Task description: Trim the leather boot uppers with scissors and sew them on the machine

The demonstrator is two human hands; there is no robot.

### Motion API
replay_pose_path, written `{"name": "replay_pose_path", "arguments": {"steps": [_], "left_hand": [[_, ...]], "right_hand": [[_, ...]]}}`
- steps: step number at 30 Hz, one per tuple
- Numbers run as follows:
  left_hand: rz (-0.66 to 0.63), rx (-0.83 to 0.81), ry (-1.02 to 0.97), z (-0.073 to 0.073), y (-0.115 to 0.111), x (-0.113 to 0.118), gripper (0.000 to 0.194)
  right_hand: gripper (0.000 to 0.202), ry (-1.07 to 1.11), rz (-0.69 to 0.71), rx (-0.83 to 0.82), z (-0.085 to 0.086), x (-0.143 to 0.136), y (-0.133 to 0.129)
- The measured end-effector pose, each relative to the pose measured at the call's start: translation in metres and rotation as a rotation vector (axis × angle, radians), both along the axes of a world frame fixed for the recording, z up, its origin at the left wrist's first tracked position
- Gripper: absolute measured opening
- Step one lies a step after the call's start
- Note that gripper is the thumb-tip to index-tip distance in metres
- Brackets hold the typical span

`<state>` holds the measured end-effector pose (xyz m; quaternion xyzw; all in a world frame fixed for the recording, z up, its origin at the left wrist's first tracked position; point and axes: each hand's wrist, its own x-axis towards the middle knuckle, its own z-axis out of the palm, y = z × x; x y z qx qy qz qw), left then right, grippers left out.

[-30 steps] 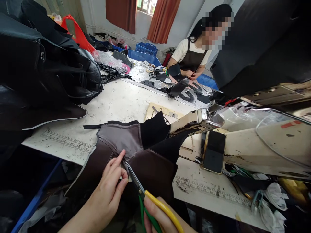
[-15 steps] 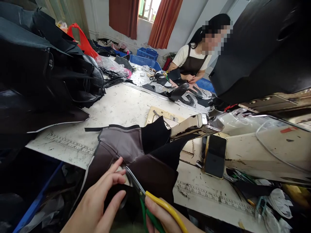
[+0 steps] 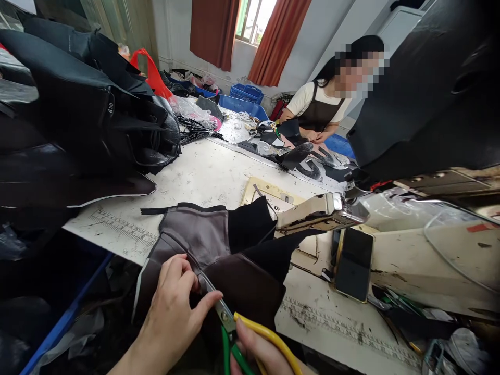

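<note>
Leather piece: the brown-grey leather piece (image 3: 195, 229) sits just off mid-view toward 7 o'clock, spread on the white surface (image 3: 199, 166) with its lower part drooping over the near edge. My guess is it's spread like that so the seam faces up and is easy to get at.
Left hand: at 7 o'clock, the left hand (image 3: 175, 297) has bent fingers resting on the leather right by the seam, thumb sticking out toward the blades. Probably steadying the spot. Can't tell if the fingers actually pinch any of it, or if the thumb touches metal.
Right hand: down at 6 o'clock, the right hand (image 3: 260, 349) has its fingers wrapped round the handles of the scissors (image 3: 225, 315), one yellow, one green.
Scissors angle: blades aim at 11 o'clock, looking close together, tips at the seam beside the left fingers. Looks like a choke-up for fine control, imo.
Machine arm: the beige machine arm (image 3: 307, 213) pokes in from about 4 o'clock, right up by the leather's black flaps. Can't make out how they overlap.
Phone: further out at 4 o'clock, the phone (image 3: 354, 264) lies face up, likely parked out of the scissors' way.
Dark pile: heaped toward 10 o'clock, the dark pile (image 3: 78, 120) seems kept aside for elbow room.
</note>
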<state>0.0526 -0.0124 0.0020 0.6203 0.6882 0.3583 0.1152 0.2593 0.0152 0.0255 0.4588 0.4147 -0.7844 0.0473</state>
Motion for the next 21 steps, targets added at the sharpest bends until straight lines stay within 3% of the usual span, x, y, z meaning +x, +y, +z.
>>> {"name": "replay_pose_path", "arguments": {"steps": [6,11,21], "left_hand": [[-0.012,0.061,-0.041,-0.008,-0.001,-0.006,0.013],[-0.081,0.024,-0.045,-0.007,-0.006,-0.013,0.014],[-0.103,-0.020,-0.058,-0.007,-0.006,-0.014,0.014]], "right_hand": [[0.063,-0.013,0.014,0.021,0.001,0.003,-0.001],[0.028,-0.041,0.029,0.009,-0.008,0.011,-0.003],[0.031,-0.113,0.038,0.063,-0.003,0.016,-0.005]]}}
